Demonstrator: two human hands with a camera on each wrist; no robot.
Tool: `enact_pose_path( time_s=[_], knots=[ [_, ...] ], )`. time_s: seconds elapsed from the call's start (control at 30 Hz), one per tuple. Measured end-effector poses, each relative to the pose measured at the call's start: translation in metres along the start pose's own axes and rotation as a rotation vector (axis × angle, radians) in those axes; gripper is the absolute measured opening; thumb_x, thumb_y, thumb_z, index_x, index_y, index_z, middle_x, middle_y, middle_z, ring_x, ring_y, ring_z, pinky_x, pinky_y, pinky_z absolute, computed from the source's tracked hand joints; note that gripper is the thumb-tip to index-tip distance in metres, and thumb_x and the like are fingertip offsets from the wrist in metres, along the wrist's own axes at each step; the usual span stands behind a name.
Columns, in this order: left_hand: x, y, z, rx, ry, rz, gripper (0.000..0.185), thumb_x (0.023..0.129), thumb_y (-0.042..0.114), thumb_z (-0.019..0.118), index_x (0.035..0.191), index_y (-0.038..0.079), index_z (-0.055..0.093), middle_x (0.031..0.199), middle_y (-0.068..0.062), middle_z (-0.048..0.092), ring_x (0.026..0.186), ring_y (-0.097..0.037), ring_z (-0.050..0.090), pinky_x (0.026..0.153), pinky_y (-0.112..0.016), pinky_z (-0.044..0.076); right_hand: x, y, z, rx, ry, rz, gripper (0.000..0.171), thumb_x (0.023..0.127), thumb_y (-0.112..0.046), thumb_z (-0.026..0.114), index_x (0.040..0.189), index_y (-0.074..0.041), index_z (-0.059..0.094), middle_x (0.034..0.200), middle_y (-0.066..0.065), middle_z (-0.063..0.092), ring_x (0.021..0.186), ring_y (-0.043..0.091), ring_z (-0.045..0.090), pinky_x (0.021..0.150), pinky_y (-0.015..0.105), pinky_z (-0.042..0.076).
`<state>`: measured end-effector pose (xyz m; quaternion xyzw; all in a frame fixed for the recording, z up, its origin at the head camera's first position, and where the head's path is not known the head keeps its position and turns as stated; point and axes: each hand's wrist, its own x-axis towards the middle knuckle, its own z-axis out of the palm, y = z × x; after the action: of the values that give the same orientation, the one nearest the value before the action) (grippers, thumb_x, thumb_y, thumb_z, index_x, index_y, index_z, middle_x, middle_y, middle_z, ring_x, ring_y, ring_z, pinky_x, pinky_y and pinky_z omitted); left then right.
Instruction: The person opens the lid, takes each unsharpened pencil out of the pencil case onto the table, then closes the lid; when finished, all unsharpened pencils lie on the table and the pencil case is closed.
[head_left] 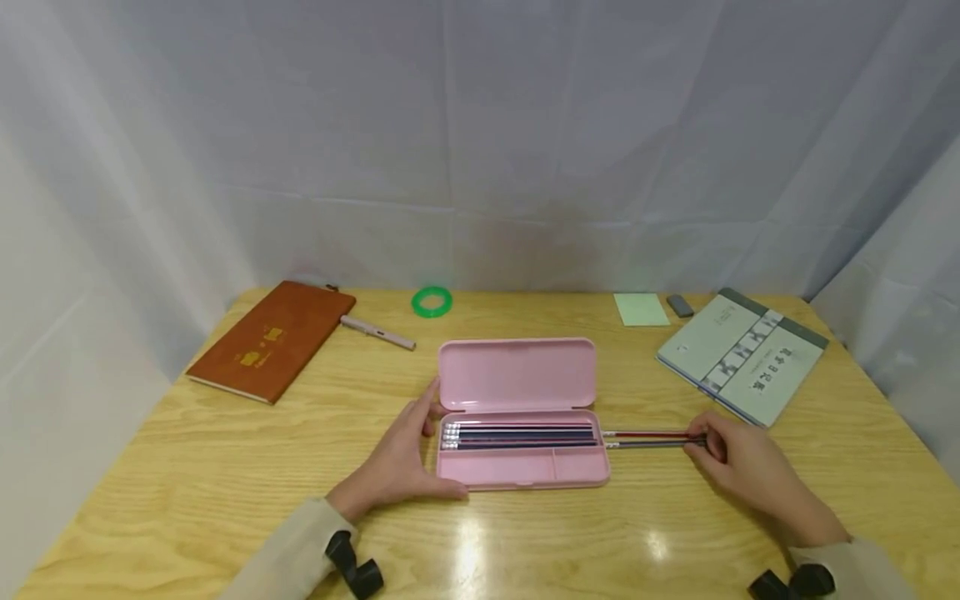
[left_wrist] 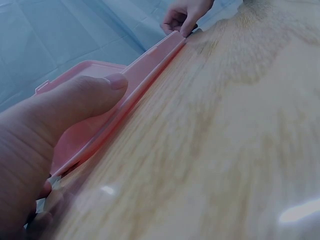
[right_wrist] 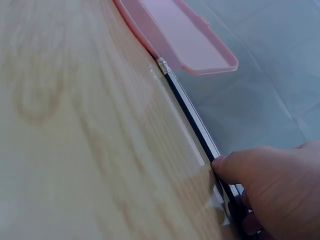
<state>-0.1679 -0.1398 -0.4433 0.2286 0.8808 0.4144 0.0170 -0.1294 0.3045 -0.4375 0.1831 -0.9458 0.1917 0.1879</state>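
Note:
A pink pencil case [head_left: 498, 467] lies with its lid [head_left: 517, 375] raised at the back. Several dark pencils [head_left: 525, 435] fill its rear compartment, metal ferrules to the left. My left hand [head_left: 405, 458] grips the case's left end, its thumb [left_wrist: 95, 92] along the front wall and its fingers around the back corner. To the right of the case, my right hand [head_left: 750, 467] pinches the far ends of a few pencils [head_left: 648, 440], one reddish and one dark. Their ferrule ends meet the case's right wall; the right wrist view shows a dark pencil [right_wrist: 187, 107] flat along the table.
A brown notebook [head_left: 273, 342] and a pale pen [head_left: 377, 332] lie at the left. Farther back are a green tape roll [head_left: 415, 310], green sticky notes [head_left: 641, 309] and a grey eraser [head_left: 680, 306]. A grey-green notebook [head_left: 697, 346] sits behind my right hand.

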Motion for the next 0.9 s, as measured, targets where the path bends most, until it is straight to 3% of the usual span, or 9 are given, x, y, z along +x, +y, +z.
enact_pose_path(
  time_s=[0.37, 0.53, 0.83, 0.9],
  knots=[
    [0.0, 0.0, 0.0, 0.009, 0.007, 0.011, 0.143, 0.046, 0.05, 0.093, 0.156, 0.018, 0.009, 0.117, 0.007, 0.052, 0.093, -0.013, 0.042, 0.08, -0.025, 0.04, 0.005, -0.006, -0.002, -0.02, -0.061, 0.026, 0.018, 0.078, -0.012, 0.077, 0.091, -0.019, 0.066, 0.058, -0.018, 0.037, 0.05, -0.006, 0.03, 0.048, 0.019, 0.028],
    [-0.002, 0.0, -0.002, 0.007, 0.007, 0.004, 0.142, 0.046, 0.05, 0.093, 0.156, 0.018, 0.009, 0.118, 0.007, 0.053, 0.094, -0.013, 0.042, 0.08, -0.026, 0.04, 0.021, -0.02, 0.003, 0.023, -0.108, 0.03, 0.017, 0.082, -0.014, 0.074, 0.096, -0.016, 0.065, 0.059, -0.017, 0.039, 0.05, -0.005, 0.032, 0.048, 0.02, 0.03],
    [-0.003, 0.001, -0.002, 0.017, 0.003, -0.001, 0.141, 0.047, 0.049, 0.093, 0.156, 0.019, 0.009, 0.119, 0.005, 0.053, 0.094, -0.013, 0.041, 0.081, -0.026, 0.04, 0.065, -0.064, 0.035, 0.124, -0.105, -0.196, 0.01, 0.083, -0.012, 0.073, 0.093, -0.013, 0.07, 0.056, -0.017, 0.039, 0.051, -0.006, 0.031, 0.048, 0.017, 0.03],
    [-0.002, 0.002, -0.002, 0.019, -0.004, 0.001, 0.141, 0.048, 0.051, 0.093, 0.156, 0.018, 0.008, 0.12, 0.004, 0.054, 0.095, -0.013, 0.041, 0.081, -0.026, 0.04, 0.073, -0.077, 0.04, 0.114, -0.136, -0.237, 0.009, 0.084, -0.013, 0.073, 0.092, -0.014, 0.072, 0.059, -0.015, 0.049, 0.053, -0.006, 0.036, 0.05, 0.017, 0.034]
  ],
)
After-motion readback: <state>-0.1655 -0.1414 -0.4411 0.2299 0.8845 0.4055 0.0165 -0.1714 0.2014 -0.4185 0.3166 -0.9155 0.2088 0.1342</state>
